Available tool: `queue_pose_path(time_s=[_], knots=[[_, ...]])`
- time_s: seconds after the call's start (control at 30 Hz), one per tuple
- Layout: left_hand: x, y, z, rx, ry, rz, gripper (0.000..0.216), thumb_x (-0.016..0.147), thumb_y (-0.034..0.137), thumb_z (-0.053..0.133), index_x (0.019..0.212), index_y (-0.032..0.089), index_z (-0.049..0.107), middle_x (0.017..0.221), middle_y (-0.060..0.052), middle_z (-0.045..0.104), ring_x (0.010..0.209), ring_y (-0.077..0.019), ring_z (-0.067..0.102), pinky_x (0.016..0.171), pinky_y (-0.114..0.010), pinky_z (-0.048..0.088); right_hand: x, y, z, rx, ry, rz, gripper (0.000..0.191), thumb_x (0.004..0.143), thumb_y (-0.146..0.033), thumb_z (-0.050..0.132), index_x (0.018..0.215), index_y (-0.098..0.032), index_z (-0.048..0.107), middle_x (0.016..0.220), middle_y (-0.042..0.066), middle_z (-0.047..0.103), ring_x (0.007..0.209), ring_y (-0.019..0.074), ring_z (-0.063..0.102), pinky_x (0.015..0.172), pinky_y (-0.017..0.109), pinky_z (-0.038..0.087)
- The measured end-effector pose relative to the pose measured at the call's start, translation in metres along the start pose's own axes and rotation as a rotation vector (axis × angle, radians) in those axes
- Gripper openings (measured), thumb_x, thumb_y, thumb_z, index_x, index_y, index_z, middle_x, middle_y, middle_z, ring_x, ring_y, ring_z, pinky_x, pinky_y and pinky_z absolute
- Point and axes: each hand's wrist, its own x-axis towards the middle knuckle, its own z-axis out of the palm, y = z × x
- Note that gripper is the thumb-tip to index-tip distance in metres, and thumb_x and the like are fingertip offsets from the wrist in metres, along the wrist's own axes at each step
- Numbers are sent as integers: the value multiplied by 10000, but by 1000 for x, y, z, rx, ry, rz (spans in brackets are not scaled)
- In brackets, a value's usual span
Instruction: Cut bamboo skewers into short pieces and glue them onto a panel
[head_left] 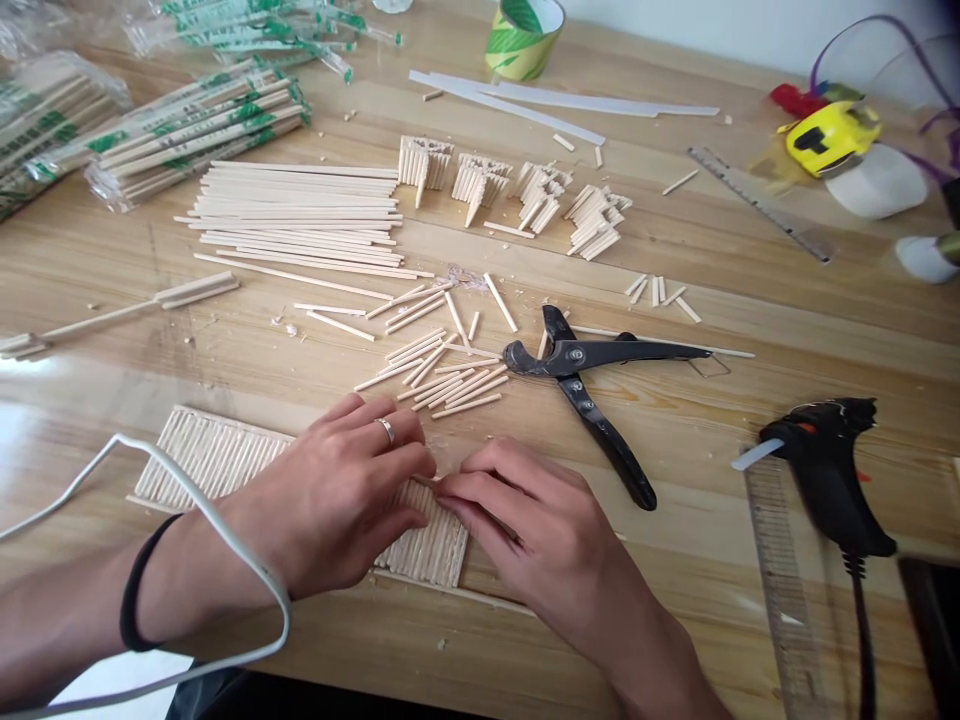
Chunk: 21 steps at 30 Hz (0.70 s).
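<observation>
A flat panel of short wooden sticks [217, 455] glued side by side lies on the table beneath my hands. My left hand [352, 490] rests over its middle, fingers bent and closed on a thin wooden stick [424, 482] at the panel's upper edge. From the right, my right hand [532, 510] pinches the same stick's end between thumb and fingertips. Most of the stick is hidden by the fingers. A longer stick runs along the panel's near edge. Just beyond my hands lie several loose cut sticks [450, 375] and a black-handled cutter [574, 358].
A white cable [247, 565] loops over my left forearm. At right are a glue gun [832, 480], a clear ruler [780, 590] and a yellow tape measure [832, 138]. Long sticks [300, 215], small stick assemblies [480, 185], packaged chopsticks [202, 130] and glue sticks [525, 100] lie farther back.
</observation>
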Motion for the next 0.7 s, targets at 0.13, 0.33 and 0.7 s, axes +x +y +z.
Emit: queue_pose_path(time_s=[0.13,0.33,0.7], knots=[[1,0,-1,1,4,5,94,994,257,651,1070,204,668,1058,-63,692,1015,-259,621,918,-416,480,1,-1,1,-14,-30,4,195,1062,-134,573,947,-151,730,862,48,681,769,166,637,687,315,541],[0,0,-1,17,-14,-5,102,1006,283,628,1065,213,672,1027,-62,680,967,-253,607,857,-391,465,1,1,5,-82,-21,-38,205,1040,-86,572,925,-120,739,874,67,673,782,187,624,700,343,545],[0,1,-2,2,-44,-14,106,973,216,668,1071,176,662,1085,-75,673,1009,-264,602,890,-396,406,2,3,-3,-62,-78,-40,211,1057,-127,573,914,-141,727,884,59,660,817,187,609,729,335,529]])
